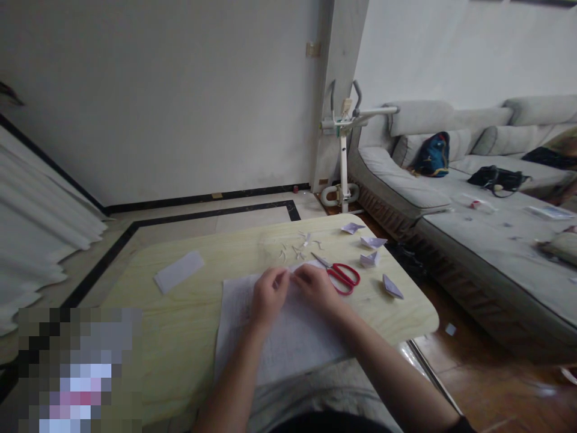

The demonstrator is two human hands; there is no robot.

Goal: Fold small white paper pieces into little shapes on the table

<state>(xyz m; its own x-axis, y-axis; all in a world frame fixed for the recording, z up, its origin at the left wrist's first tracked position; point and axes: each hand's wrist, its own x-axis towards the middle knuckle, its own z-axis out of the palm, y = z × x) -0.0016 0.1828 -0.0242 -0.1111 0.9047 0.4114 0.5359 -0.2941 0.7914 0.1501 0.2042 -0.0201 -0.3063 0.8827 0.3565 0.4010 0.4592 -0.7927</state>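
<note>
My left hand (271, 293) and my right hand (316, 288) meet over a large white sheet of paper (295, 352) on the wooden table. Both are closed, fingertips pinched together around a small pale piece of paper (291, 273), mostly hidden by the fingers. Just right of my right hand lie red-handled scissors (345, 278), blades pointing away to the left. Thin paper scraps (298, 249) are scattered beyond my hands. Several small folded paper boats stand along the table's right side, among them a near one (392, 287) and a far one (352, 228).
A stack of white paper strips (179, 272) rests on the left of the table (180, 343). Beyond the right edge is a grey sofa (473, 240) with a blue backpack (433, 155) and a black bag (496, 178). White exercise equipment (344, 159) stands by the wall.
</note>
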